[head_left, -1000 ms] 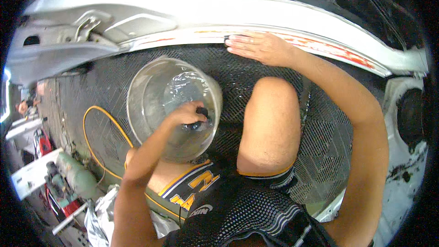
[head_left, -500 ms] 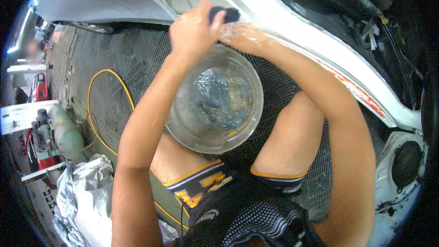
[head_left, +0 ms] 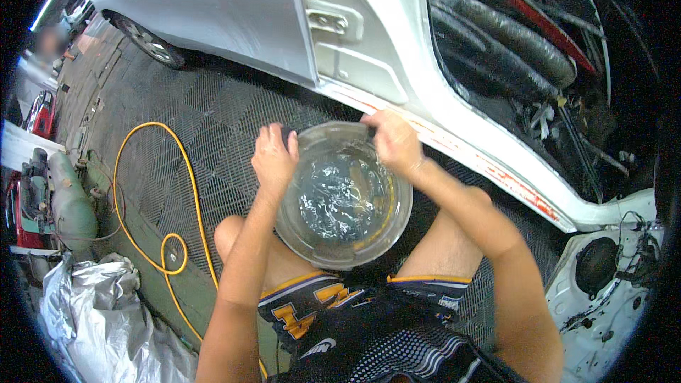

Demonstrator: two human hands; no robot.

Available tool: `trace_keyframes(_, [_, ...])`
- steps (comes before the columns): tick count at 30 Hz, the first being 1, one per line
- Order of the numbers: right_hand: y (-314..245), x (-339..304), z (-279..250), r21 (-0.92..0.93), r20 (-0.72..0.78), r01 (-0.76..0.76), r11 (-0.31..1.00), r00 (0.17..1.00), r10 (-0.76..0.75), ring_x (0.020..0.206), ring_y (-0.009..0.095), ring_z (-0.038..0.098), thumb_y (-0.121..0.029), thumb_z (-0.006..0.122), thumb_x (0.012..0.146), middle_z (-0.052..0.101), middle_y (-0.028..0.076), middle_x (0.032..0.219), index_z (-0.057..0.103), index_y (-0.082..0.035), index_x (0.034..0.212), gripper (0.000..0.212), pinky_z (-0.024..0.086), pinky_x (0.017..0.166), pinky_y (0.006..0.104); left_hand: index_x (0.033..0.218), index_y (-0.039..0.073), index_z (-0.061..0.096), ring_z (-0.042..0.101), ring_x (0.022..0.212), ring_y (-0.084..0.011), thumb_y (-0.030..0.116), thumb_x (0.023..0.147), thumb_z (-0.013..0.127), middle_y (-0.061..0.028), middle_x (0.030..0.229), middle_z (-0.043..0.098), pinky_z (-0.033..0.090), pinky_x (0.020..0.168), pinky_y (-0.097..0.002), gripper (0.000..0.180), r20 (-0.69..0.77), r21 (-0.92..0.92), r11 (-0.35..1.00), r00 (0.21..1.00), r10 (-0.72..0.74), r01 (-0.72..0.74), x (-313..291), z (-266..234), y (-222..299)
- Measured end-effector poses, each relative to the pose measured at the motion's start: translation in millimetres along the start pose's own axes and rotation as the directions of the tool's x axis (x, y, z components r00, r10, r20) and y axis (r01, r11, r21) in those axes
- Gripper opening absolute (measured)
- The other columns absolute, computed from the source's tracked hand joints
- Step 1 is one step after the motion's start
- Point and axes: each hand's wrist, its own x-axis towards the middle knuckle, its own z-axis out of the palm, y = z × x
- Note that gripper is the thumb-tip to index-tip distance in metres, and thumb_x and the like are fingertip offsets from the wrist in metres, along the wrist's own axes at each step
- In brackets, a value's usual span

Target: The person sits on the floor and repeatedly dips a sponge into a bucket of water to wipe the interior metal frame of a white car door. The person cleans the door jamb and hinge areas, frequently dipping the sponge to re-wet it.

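Note:
A round, translucent bucket (head_left: 345, 264) stands between my knees, with rippling water (head_left: 337, 195) in it. My left hand (head_left: 275, 156) is closed at the bucket's left far rim. A small piece of a black pad (head_left: 287, 132) shows between its thumb and fingers; the rest is hidden. My right hand (head_left: 397, 143) is closed over the far right rim, its fingers curled at the edge and partly blurred. Just beyond the hands runs the white door sill (head_left: 454, 140) of a car body, with worn orange-red patches along it.
A grey car door panel (head_left: 213, 14) and a wheel (head_left: 149, 41) are at the far left. A yellow hose (head_left: 191, 163) loops over the black grid mat (head_left: 213, 106). Silver sheeting (head_left: 120, 319) and a green tank (head_left: 73, 198) lie left; a stripped white door (head_left: 589, 291) is right.
Both hands have come down from the car's sill to the bucket's rim and moved apart. The black pad came down with the left hand. The bucket appears nearer, and the view has shifted.

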Motion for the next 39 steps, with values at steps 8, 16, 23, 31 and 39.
trace_keyframes(8, [12,-126,197,-0.522,0.771,-0.189,0.832,0.313,0.555,0.108,0.033,0.072,-0.033,0.055,0.093,0.075,0.016,0.117,0.078,-0.007,0.109,0.038,0.056,0.093,0.0497,0.112,0.006,0.058,0.069,0.091,-0.0414,0.031,0.093,0.067,-0.0195,0.102,0.065,0.057,0.076,-0.0519,0.033,0.069,-0.068,0.98,0.98,-0.184,0.189,0,-10,-7])
trace_keyframes(16, [-18,-51,131,-0.288,0.801,-0.285,0.914,0.452,0.393,0.094,0.031,0.073,-0.019,0.077,0.079,0.077,0.014,0.098,0.078,-0.009,0.096,0.02,0.056,0.086,0.0464,0.113,0.005,0.058,0.069,0.091,-0.0417,0.032,0.094,0.066,-0.0203,0.102,0.066,0.057,0.076,-0.0524,0.034,0.101,-0.147,0.959,0.968,-0.23,0.243,0,-3,-11])
trace_keyframes(23, [-23,139,-44,-0.454,-0.116,0.077,0.888,0.983,-0.144,0.096,0.029,0.066,-0.015,0.08,0.079,0.071,0.005,0.095,0.077,-0.017,0.096,0.017,0.048,0.082,0.0441,0.114,0.005,0.057,0.069,0.093,-0.0412,0.032,0.094,0.066,-0.0203,0.102,0.065,0.057,0.077,-0.0524,0.034,0.121,-0.144,0.956,0.963,-0.24,0.256,0,-2,-1])
trace_keyframes(31, [15,237,-35,-0.766,0.098,0.406,0.499,0.84,-0.533,0.121,0.023,0.055,-0.019,0.073,0.084,0.063,-0.001,0.106,0.076,-0.021,0.099,0.016,0.033,0.104,0.046,0.114,0.006,0.056,0.069,0.092,-0.0411,0.032,0.095,0.065,-0.0203,0.103,0.064,0.057,0.076,-0.053,0.034,0.089,-0.145,0.962,0.971,-0.221,0.232,0,1,-3])
trace_keyframes(39, [28,229,-34,-0.771,0.149,0.454,0.446,0.81,-0.567,0.124,0.022,0.056,-0.02,0.074,0.082,0.066,0.0,0.111,0.074,-0.017,0.1,0.019,0.031,0.105,0.0454,0.11,0.004,0.055,0.071,0.09,-0.0417,0.037,0.095,0.063,-0.0224,0.103,0.065,0.059,0.076,-0.055,0.037,0.2,-0.098,0.938,0.929,-0.31,0.334,1,-2,1])
